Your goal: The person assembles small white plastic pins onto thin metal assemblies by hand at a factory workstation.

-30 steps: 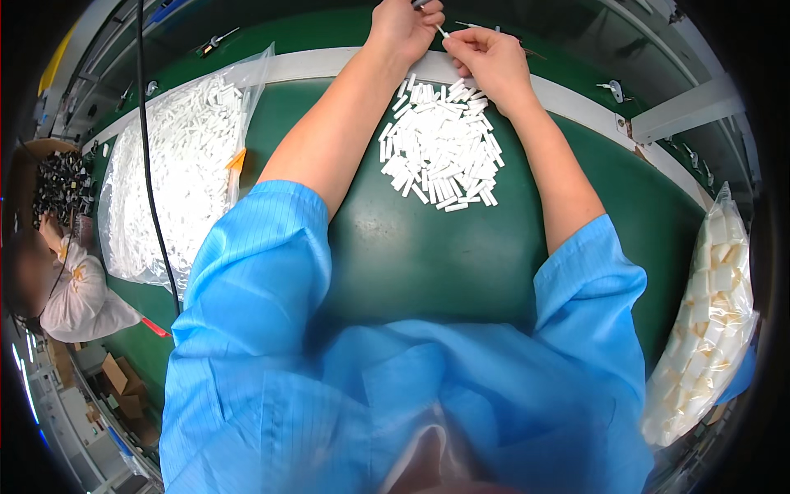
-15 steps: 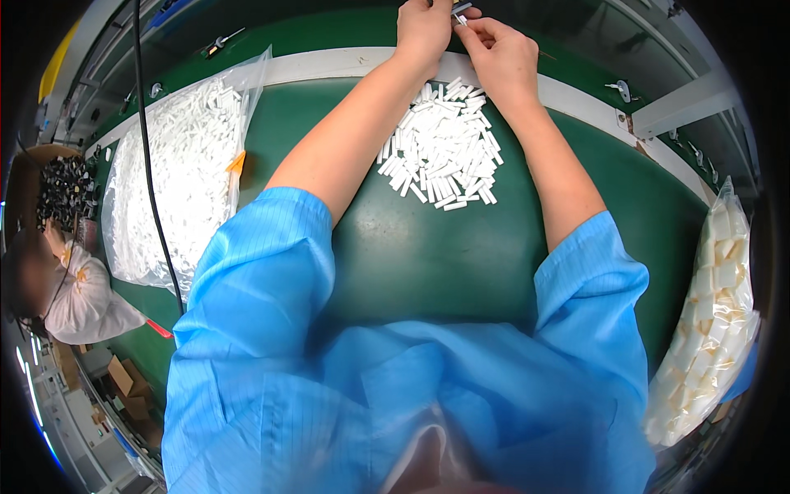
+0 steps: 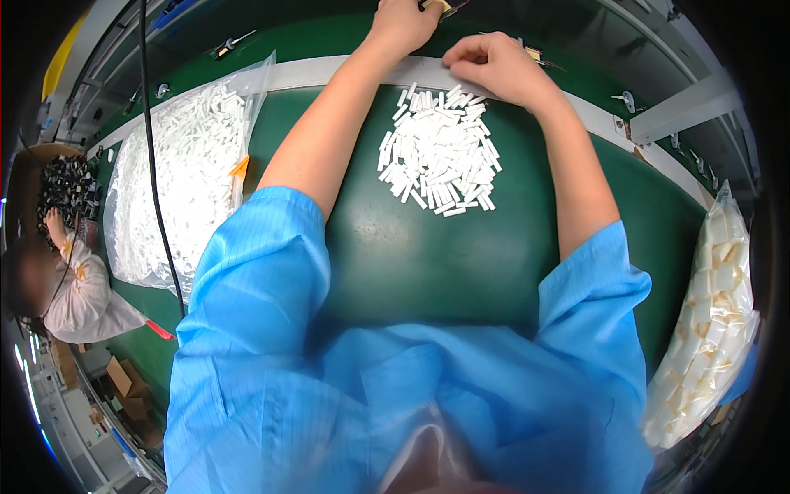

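A heap of several small white plastic sticks (image 3: 440,152) lies on the green table (image 3: 428,263) in front of me. My left hand (image 3: 405,23) reaches past the pale strip at the table's far edge, its fingers closed around a small yellowish part at the top rim of the view. My right hand (image 3: 494,67) hovers just beyond the heap with fingers curled and pinched; whether it holds a stick I cannot tell. Both arms wear short blue sleeves.
A clear bag of white sticks (image 3: 185,177) lies at the left, with a black cable (image 3: 156,181) hanging across it. Another clear bag of pale parts (image 3: 712,321) sits at the right edge. A person in white (image 3: 74,288) works at far left beside a bin of black parts (image 3: 62,185).
Both hands have moved farther away from me, the left one going over the pale strip to the top rim. The heap has stayed where it was.
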`<control>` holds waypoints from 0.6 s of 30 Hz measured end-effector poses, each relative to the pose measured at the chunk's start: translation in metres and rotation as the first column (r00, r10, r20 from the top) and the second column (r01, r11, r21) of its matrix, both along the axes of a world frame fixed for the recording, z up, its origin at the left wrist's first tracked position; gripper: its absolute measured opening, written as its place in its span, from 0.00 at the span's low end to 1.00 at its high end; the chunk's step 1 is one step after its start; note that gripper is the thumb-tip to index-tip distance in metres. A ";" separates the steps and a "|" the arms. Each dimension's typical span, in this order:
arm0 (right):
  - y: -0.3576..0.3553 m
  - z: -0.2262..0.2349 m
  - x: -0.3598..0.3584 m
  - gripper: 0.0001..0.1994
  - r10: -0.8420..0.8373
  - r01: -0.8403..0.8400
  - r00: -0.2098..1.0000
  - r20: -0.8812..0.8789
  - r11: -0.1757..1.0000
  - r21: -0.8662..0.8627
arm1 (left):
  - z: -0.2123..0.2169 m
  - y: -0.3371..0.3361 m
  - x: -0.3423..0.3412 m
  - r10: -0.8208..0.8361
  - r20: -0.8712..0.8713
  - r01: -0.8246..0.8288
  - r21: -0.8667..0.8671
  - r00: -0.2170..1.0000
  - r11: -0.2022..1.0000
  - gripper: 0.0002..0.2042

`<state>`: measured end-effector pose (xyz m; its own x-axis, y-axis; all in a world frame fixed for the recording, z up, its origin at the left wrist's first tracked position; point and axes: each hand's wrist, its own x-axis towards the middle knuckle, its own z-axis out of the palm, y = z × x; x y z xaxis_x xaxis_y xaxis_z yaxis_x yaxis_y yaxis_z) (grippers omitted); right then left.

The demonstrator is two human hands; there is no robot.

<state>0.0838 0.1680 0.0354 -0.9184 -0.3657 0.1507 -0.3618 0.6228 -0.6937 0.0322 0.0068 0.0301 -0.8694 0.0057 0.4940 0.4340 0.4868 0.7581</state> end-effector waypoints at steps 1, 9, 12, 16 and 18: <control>0.002 0.006 0.003 0.10 0.145 -0.141 0.967 0.208 0.989 -0.037 | 0.003 -0.005 0.000 -0.012 0.028 0.015 -0.104 1.000 0.994 0.12; -0.014 0.032 0.028 0.10 0.148 -0.154 0.988 0.042 0.938 0.311 | -0.012 -0.021 -0.005 -0.042 -0.057 0.007 -0.511 0.997 0.860 0.09; -0.014 0.030 0.027 0.09 0.151 -0.152 0.988 0.025 0.941 0.303 | -0.004 -0.021 0.012 0.007 -0.243 -0.139 -0.533 0.970 0.835 0.10; -0.012 0.021 0.027 0.06 0.132 -0.120 0.991 -0.006 0.916 0.384 | -0.010 -0.042 -0.018 0.140 -0.355 -0.274 -0.363 0.924 0.891 0.10; -0.018 0.029 0.027 0.06 0.144 -0.139 0.989 0.017 0.913 0.384 | -0.008 -0.086 -0.042 0.242 -0.390 -0.424 -0.494 0.888 0.759 0.07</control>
